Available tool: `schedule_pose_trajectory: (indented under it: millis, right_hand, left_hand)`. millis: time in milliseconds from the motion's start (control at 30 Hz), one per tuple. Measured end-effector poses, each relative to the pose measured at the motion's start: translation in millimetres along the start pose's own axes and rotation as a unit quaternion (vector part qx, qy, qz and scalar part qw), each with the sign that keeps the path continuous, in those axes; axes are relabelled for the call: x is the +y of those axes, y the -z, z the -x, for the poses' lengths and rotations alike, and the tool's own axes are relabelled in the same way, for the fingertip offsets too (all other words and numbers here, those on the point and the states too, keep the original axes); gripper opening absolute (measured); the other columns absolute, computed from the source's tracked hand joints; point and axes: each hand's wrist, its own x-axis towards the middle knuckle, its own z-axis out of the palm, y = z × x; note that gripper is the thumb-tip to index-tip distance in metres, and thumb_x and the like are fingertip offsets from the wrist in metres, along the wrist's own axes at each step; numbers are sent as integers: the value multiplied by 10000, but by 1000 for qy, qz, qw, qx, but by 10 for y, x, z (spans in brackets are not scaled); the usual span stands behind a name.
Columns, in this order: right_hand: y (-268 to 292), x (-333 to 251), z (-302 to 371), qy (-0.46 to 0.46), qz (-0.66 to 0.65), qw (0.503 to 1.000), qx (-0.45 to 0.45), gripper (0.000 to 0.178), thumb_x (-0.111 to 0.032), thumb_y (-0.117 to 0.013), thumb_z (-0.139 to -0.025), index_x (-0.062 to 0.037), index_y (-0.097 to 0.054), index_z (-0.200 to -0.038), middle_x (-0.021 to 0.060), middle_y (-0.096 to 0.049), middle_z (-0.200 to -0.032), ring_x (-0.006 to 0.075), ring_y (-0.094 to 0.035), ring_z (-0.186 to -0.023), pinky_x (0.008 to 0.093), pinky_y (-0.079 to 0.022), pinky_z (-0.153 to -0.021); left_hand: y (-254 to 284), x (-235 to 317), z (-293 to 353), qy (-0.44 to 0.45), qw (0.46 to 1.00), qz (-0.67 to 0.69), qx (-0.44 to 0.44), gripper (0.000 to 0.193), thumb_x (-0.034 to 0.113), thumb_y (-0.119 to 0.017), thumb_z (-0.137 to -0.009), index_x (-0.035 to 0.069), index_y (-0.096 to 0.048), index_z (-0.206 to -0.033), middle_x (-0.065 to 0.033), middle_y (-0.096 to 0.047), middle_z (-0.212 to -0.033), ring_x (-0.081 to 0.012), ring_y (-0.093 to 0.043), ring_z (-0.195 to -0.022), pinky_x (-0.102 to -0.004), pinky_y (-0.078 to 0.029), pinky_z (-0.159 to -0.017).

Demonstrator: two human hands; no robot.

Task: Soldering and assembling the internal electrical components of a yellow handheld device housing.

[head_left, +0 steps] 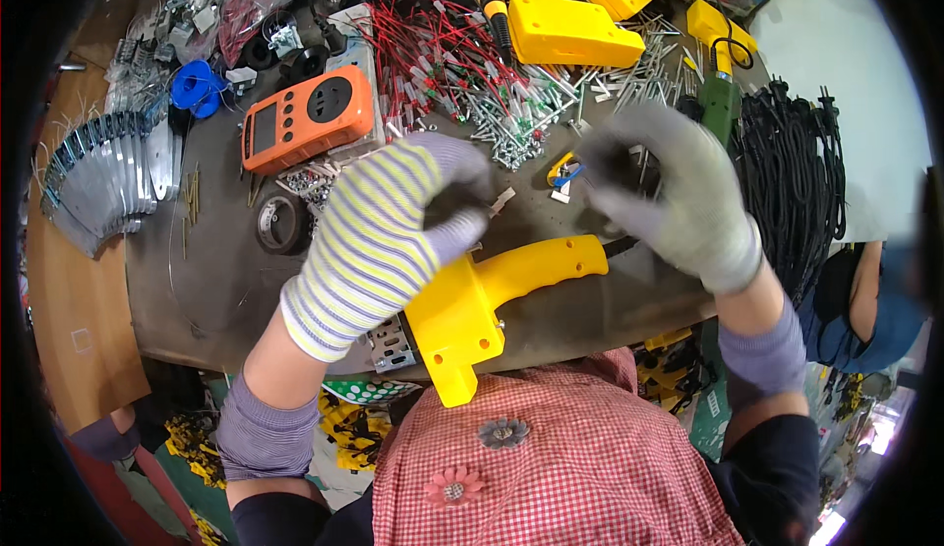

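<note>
My left hand [379, 231], in a striped glove, is over the table with its fingers curled and a gap between thumb and fingers. Just beyond its fingertips is a small whitish piece [502, 201]. My right hand [674, 187], in a pale glove, is raised across from it; its fingers are bent, apart and smeared by motion. I make out nothing in either hand. Below them a yellow plastic housing with a handle [462, 320] lies at the table edge, against my checked apron. A perforated metal plate [391, 343] shows beside it. Small blue and yellow pieces [562, 174] lie between the hands.
An orange meter with a dial [310, 118], black tape roll [282, 224] and blue spool [197, 89] lie left, near fanned metal plates [108, 182]. Red wires [423, 45], screws [511, 133] and yellow housings [575, 30] fill the back. Black cords [787, 172] lie right.
</note>
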Motion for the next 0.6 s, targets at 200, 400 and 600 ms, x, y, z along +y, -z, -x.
schedule_pose_trajectory:
  millis: [200,400,600]
  right_hand:
    - [-186,78,540,192,72,979,-2,222,-67,-707,-778,-82,-697,-1000,61,-645,-856,281,-647,-777,399,-530,-674]
    - [-233,58,579,298,185,936,-19,285,-193,-653,-752,-99,-688,-1019,30,-665,-916,225,-666,-835,342,-542,-687]
    - [178,324,624,-90,322,904,267,503,-140,-760,-787,-57,-585,-1251,139,-665,-982,359,-662,-849,451,-556,-743]
  left_hand:
    - [-308,193,-266,-56,987,102,-115,200,27,-722,-776,48,-681,-971,-88,-674,-901,-241,-679,-848,-343,-540,-781]
    - [-401,114,-278,-156,977,59,-131,244,26,-681,-737,53,-687,-980,-107,-693,-959,-323,-682,-927,-395,-551,-835]
    - [-316,329,-65,-142,975,-38,-166,278,107,-734,-741,66,-695,-1013,-93,-707,-1039,-326,-671,-978,-445,-516,-898]
